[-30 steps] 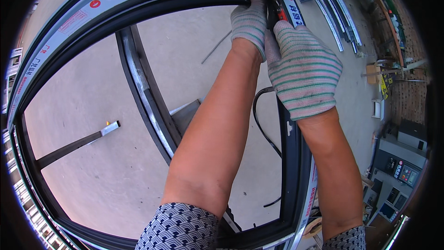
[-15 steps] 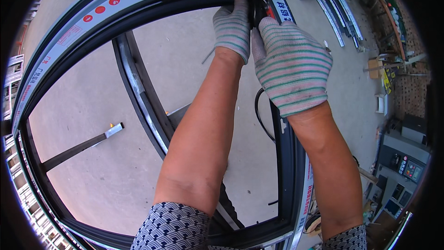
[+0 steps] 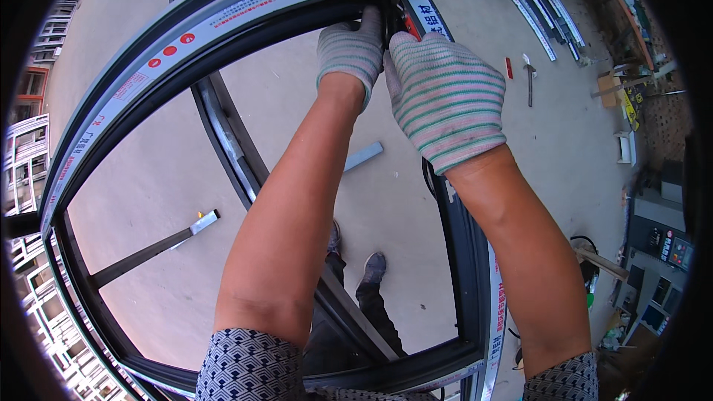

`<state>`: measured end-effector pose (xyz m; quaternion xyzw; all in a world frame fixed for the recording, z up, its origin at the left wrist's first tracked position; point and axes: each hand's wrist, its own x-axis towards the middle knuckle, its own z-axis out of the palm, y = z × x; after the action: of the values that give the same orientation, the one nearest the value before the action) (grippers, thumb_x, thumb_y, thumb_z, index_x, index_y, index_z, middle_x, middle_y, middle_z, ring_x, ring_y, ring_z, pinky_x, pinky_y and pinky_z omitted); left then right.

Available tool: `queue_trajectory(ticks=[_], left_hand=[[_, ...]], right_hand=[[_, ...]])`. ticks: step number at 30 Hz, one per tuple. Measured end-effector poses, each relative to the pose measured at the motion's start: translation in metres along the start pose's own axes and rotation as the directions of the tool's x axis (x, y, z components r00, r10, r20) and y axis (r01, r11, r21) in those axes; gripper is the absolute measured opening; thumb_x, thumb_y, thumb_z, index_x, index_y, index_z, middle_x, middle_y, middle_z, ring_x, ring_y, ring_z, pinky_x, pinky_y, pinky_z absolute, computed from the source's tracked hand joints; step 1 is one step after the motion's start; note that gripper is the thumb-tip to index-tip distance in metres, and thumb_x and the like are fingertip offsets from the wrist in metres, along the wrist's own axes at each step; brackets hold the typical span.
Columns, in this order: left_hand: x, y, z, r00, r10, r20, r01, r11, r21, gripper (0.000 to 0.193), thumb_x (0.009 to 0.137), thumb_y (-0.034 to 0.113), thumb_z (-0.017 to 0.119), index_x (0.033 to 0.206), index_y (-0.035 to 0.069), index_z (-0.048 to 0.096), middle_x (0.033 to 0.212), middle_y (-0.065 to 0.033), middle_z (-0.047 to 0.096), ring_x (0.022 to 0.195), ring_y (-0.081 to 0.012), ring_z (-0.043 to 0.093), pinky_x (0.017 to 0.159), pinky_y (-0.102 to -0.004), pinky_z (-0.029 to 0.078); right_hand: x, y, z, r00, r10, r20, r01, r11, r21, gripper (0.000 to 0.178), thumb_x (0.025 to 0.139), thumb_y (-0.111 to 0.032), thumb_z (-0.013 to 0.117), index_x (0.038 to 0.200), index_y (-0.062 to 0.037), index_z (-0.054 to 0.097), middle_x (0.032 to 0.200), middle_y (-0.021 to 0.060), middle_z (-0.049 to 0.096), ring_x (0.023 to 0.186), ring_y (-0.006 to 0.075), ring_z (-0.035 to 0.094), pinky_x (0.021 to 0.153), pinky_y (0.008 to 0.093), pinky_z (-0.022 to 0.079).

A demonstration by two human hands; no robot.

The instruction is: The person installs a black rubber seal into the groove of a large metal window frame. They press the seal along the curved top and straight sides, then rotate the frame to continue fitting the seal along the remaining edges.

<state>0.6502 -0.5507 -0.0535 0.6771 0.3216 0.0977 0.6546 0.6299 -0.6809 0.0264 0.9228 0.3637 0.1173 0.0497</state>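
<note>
A large dark window frame (image 3: 111, 108), with printed white and red film along its faces, spans the view. Both my hands, in striped knit gloves, are at its far right inner corner. My left hand (image 3: 350, 56) has its thumb pressed up into the corner and its other fingers curled, partly hidden. Close beside it, my right hand (image 3: 448, 93) is closed at the same corner, its fingertips hidden. Between them runs a black rubber strip that both hands seem to pinch. Part of a black loop (image 3: 429, 178) hangs below my right hand.
Dark bars (image 3: 223, 148) cross inside the frame. A hammer (image 3: 529, 82) and long profiles (image 3: 531, 18) lie on the floor to the right. Grey machinery (image 3: 661, 252) stands at the right edge, and stacked white frames (image 3: 30, 156) at the left. My shoe (image 3: 373, 267) shows through the frame.
The view has shifted, bringing my feet and the hammer into sight. Both hands stay at the corner, and less of the black loop shows below the right hand.
</note>
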Motion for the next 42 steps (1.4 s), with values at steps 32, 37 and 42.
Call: queue_trajectory(ticks=[32, 37, 42], left_hand=[[0.034, 0.006, -0.036, 0.639, 0.729, 0.245, -0.509, 0.162, 0.845, 0.032, 0.099, 0.044, 0.065, 0.114, 0.019, 0.078, 0.105, -0.0055, 0.079, 0.087, -0.0270, 0.073, 0.076, -0.0351, 0.057], [0.037, 0.001, -0.034, 0.571, 0.798, 0.195, -0.567, 0.211, 0.796, 0.025, 0.099, 0.037, 0.067, 0.109, 0.018, 0.078, 0.099, -0.0079, 0.077, 0.085, -0.0336, 0.071, 0.072, -0.0428, 0.056], [0.036, -0.002, -0.035, 0.574, 0.801, 0.169, -0.544, 0.220, 0.809, 0.029, 0.100, 0.040, 0.063, 0.109, 0.018, 0.080, 0.100, -0.0068, 0.079, 0.082, -0.0300, 0.072, 0.073, -0.0376, 0.056]], right_hand=[[-0.007, 0.001, 0.001, 0.994, 0.020, -0.111, -0.003, 0.989, 0.150, 0.024, 0.091, -0.015, 0.072, 0.112, -0.0045, 0.069, 0.092, 0.0178, 0.073, 0.084, 0.0289, 0.074, 0.074, 0.0359, 0.062], [-0.004, 0.001, 0.003, 0.984, 0.067, -0.168, -0.042, 0.988, 0.148, 0.029, 0.091, -0.021, 0.075, 0.114, -0.0048, 0.067, 0.098, 0.0189, 0.070, 0.087, 0.0310, 0.072, 0.074, 0.0368, 0.061], [0.001, 0.001, 0.003, 0.960, 0.191, -0.205, -0.174, 0.980, 0.098, 0.045, 0.089, -0.028, 0.079, 0.122, -0.0009, 0.063, 0.120, 0.0208, 0.061, 0.103, 0.0332, 0.065, 0.078, 0.0381, 0.060]])
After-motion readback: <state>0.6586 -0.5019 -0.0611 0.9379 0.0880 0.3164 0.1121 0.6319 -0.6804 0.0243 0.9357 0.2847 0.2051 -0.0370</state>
